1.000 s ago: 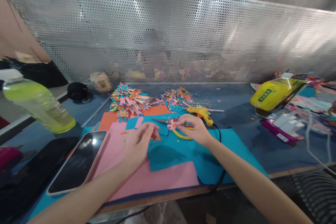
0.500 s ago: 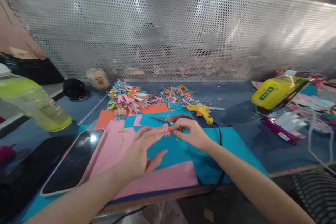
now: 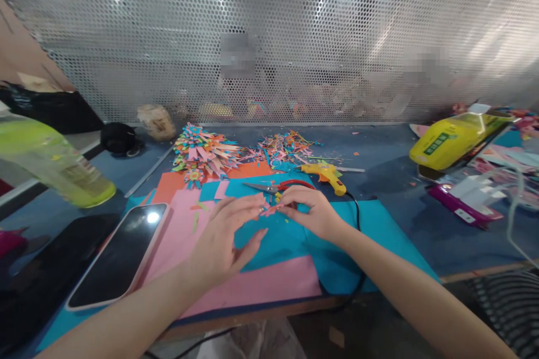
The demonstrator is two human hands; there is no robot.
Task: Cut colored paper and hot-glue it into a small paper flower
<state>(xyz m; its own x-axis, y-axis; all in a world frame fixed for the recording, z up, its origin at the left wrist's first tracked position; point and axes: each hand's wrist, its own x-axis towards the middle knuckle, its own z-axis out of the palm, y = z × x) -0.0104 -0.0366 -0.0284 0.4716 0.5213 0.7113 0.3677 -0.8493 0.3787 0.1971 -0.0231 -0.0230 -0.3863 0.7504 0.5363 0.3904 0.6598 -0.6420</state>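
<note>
Between thumb and fingertips, my right hand pinches a small pink and orange paper piece. My left hand lies beside it with fingers stretched out and thumb spread apart. Its fingertips are at the edge of the piece; whether they touch it is hard to tell. Below both hands is a blue paper sheet, with pink paper nearer the table edge. Just beyond the hands lie scissors with red handles. A yellow glue gun rests behind my right hand, its black cord trailing down the table.
A pile of folded paper flowers and loose paper strips sit at the back. A phone and a green bottle are on the left. On the right are a yellow bottle and a purple object. A perforated metal screen stands behind.
The paper piece has turned slightly between the fingers, and both hands have shifted only a little. The camera view has moved slightly.
</note>
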